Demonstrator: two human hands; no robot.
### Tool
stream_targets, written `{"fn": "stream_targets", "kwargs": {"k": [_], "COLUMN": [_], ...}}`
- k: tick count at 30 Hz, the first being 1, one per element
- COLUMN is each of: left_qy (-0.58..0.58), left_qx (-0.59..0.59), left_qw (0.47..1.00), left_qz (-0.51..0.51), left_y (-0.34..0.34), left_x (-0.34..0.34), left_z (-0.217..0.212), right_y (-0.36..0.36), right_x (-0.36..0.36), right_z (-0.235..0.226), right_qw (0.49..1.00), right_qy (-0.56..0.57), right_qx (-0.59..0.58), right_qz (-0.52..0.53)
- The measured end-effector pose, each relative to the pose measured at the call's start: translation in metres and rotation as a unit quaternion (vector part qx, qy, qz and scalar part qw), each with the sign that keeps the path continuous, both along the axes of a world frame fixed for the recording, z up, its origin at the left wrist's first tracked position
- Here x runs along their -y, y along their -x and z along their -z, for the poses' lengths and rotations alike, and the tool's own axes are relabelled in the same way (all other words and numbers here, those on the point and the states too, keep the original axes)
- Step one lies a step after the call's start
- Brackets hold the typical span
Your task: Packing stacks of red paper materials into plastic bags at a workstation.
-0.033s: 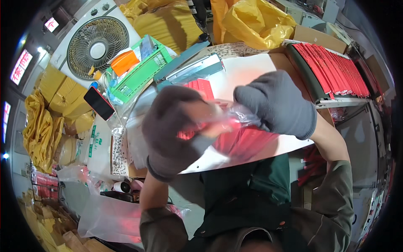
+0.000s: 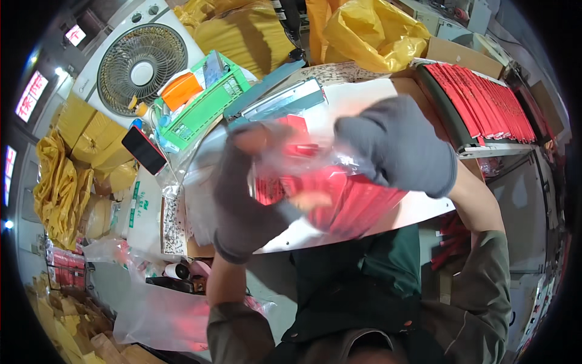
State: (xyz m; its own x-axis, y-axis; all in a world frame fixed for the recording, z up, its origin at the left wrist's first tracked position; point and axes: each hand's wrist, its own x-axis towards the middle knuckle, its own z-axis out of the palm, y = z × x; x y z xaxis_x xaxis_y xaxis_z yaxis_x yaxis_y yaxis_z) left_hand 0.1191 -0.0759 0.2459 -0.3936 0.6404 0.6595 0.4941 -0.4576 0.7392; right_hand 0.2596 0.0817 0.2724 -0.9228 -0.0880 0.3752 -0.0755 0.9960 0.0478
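Observation:
A clear plastic bag [image 2: 339, 159] with a bundle of red paper packets [image 2: 361, 203] inside is over the white work board in front of me. My right hand [image 2: 394, 142], in a grey glove, grips the bag's gathered plastic from the right. Smeared by motion, my left hand [image 2: 248, 185] wears a grey glove with bare fingertips showing. Its thumb and fingers are spread apart at the bag's left side, around the loose film and red packets. More red packets [image 2: 293, 124] lie behind the bag, partly hidden.
A row of red packets [image 2: 479, 100] fills a tray at the right. Behind the white board [image 2: 357, 94] are a metal-edged tool [image 2: 285, 100] and a green basket [image 2: 206, 106]. A phone [image 2: 143, 150], a fan [image 2: 142, 70] and yellow bags [image 2: 376, 33] surround the work area.
My left hand's fingers have spread apart and swung away from the bag's gathered plastic, uncovering more of the red packets. My right hand keeps its grip, nearly in place.

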Motion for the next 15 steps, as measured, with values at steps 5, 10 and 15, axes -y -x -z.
{"fn": "stream_targets", "kwargs": {"k": [5, 10, 15], "left_qy": [0.18, 0.339, 0.277], "left_qx": [0.123, 0.266, 0.398], "left_qw": [0.966, 0.9, 0.875], "left_qz": [0.14, 0.071, 0.004], "left_y": [0.043, 0.085, 0.172], "left_x": [-0.02, -0.067, -0.087], "left_z": [0.063, 0.115, 0.176], "right_y": [0.111, 0.186, 0.238], "right_x": [-0.057, -0.177, -0.171], "right_z": [0.047, 0.146, 0.093], "right_qw": [0.962, 0.907, 0.892], "right_qy": [0.22, 0.288, 0.321], "right_qx": [-0.159, -0.23, -0.274], "right_qz": [0.035, 0.204, 0.164]}}
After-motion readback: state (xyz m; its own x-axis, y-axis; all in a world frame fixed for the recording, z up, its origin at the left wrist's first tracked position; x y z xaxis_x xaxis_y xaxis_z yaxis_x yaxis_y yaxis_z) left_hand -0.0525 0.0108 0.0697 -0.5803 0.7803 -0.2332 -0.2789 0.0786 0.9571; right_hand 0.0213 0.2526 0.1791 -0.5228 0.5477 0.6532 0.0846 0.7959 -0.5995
